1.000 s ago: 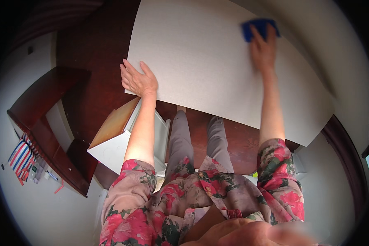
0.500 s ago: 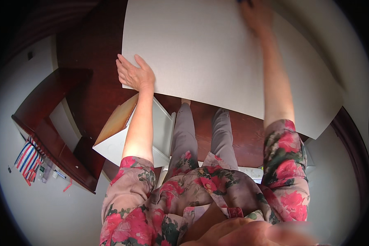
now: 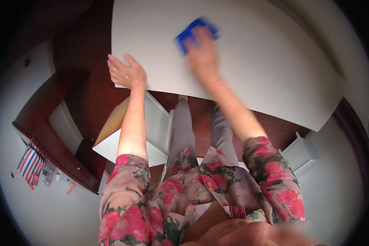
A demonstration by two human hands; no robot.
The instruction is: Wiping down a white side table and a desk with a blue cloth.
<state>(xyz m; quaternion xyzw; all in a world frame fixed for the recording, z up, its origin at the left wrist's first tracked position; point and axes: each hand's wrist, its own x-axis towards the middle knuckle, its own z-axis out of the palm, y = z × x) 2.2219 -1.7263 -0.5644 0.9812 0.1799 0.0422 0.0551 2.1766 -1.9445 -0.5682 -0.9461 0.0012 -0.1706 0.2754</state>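
Blue cloth (image 3: 192, 28) on white panel (image 3: 266, 69); small drawer cabinet (image 3: 298, 152) closed.

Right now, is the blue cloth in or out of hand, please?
In hand: the right hand partly covers the blue cloth, over the white panel.

Loose short-sleeved fabric shirt (image 3: 217, 180) is worn: dusty beige-mauve ground, printed with large pink-red blooms and dark green leaves. Same print is carried onto the wide left sleeve (image 3: 127, 178) and right sleeve (image 3: 272, 172), both ended near the elbow. Open neckline is edged by pale printed collar (image 3: 190, 211); small red patch (image 3: 238, 212) is seen beside it. Legs are covered by plain grey fabric trousers (image 3: 181, 127). Left hand (image 3: 126, 74) and right hand (image 3: 203, 61) are bare.
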